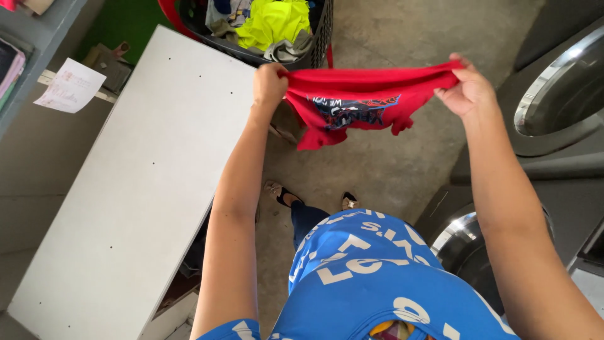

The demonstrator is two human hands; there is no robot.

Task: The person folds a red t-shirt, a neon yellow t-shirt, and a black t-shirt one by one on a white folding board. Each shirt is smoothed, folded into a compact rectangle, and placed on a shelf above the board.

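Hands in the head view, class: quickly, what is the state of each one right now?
Left hand: closed, gripping one end of the red T-shirt.
Right hand: closed, gripping its other end.

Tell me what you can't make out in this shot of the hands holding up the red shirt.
Head view:
- Red printed shirt: bunched between left hand and right hand, full shape hidden.
- Dark laundry basket: top cut off by the frame edge.
- Grey washing machines: cropped at right.

one head-worn view, steeply downward, close above the hands (371, 94) and concrete floor (390, 170)
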